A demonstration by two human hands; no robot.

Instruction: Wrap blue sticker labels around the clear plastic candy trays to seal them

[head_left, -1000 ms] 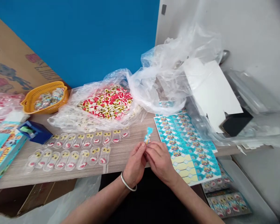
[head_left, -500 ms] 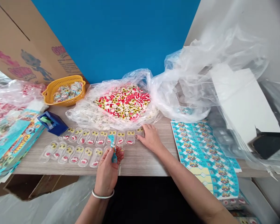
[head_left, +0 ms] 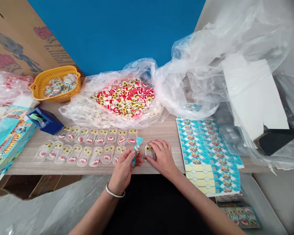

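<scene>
My left hand (head_left: pixel 124 167) pinches a small blue printed sticker (head_left: pixel 136 148) upright near the front of the wooden table (head_left: pixel 161 135). Just to its right, my right hand (head_left: pixel 161 156) curls its fingers over a clear blister case (head_left: pixel 149 151) with candy in it, pressing it on the table. Two rows of the same filled clear cases (head_left: pixel 88 145) lie to the left. Behind them an open plastic bag holds a heap of red, white and yellow gummies (head_left: pixel 124 98). A sheet of blue stickers (head_left: pixel 205 147) lies to the right.
A yellow basket (head_left: pixel 55 83) of wrapped pieces stands at the back left, beside a blue tape dispenser (head_left: pixel 44 120) and printed boxes (head_left: pixel 7 143). Crumpled clear plastic bags (head_left: pixel 210 75) and white cardboard (head_left: pixel 252 91) fill the right side. A brown carton (head_left: pixel 19 42) leans at the left.
My right hand drew one clear case from the far row towards the table's front. My left hand carried the sticker right, next to that case. A second ago both hands held the sticker.
</scene>
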